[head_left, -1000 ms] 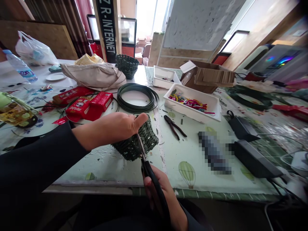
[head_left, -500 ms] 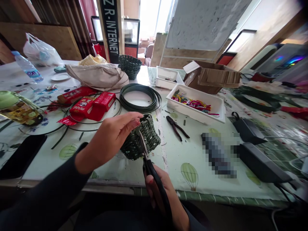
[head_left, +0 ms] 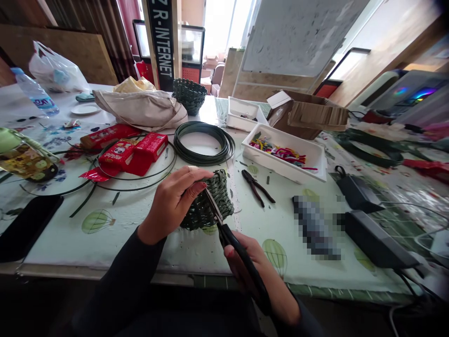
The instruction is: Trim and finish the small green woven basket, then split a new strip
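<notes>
One small dark green woven basket (head_left: 201, 213) is in front of me, near the close edge of the bench (head_left: 196, 255), tilted; I can't tell whether it touches the cloth beneath. My left grip (head_left: 171, 201) is clamped on it, fingers across the top and thumb against the weave. My right grip (head_left: 257, 257) is wrapped around the black handles of one pair of scissors (head_left: 224, 229), its blades nearly together and lying against the basket's side, the tips just by my left thumb. I can't tell whether a strand sits between them.

Just beyond the basket lies one coil of dark green strip (head_left: 203, 158); to its right, one pair of pliers (head_left: 248, 178). Past the pliers are two white trays: the larger tray (head_left: 284, 168) has many coloured pieces, too jumbled to count, and the smaller tray (head_left: 242, 122) sits behind it. One cardboard box (head_left: 315, 117) is beside them.

Left of the coil are red packs (head_left: 150, 150), overlapping too much for a sure count, and one black phone (head_left: 30, 229) nearer me. Farther back I have one cloth bag (head_left: 140, 112), one second woven basket (head_left: 189, 96), one white plate (head_left: 85, 109) and one water bottle (head_left: 40, 98).
</notes>
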### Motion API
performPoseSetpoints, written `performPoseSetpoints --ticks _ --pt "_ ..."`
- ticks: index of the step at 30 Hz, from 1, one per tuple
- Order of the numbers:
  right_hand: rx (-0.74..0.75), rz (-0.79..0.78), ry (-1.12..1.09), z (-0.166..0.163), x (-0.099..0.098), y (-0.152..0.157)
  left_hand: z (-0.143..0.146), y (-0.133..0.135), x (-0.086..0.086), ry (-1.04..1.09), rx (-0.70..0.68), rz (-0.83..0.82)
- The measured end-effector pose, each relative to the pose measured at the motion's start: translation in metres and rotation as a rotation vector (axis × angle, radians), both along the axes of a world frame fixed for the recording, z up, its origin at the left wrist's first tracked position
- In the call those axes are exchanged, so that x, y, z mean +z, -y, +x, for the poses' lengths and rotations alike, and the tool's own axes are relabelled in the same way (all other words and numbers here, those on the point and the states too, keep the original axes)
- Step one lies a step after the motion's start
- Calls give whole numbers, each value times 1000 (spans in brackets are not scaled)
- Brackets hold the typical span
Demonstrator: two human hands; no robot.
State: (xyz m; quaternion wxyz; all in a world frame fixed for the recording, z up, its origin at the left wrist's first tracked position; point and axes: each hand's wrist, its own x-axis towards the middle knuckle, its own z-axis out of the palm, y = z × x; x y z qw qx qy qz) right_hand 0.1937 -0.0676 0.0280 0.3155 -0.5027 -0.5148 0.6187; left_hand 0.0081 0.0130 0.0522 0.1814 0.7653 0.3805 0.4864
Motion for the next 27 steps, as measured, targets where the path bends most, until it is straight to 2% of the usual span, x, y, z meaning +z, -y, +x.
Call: performPoseSetpoints --ticks 5,11,14,17,22,27 --pt "91 27 75 14 6 -17 4 -10 -8 221 65 -9" --pt "118 -29 23 15 7 -19 2 -17 -5 136 -4 -33" --pt "190 -67 -26 22 13 -17 2 -16 -5 130 -3 -14" --pt "272 -173 -72 34 21 -15 4 -14 -5 129 -14 5" --pt "223 -347 -144 48 31 -16 4 -10 -6 108 -55 29" --pt "254 -308 -44 48 40 -22 -1 -12 -8 101 -97 70"
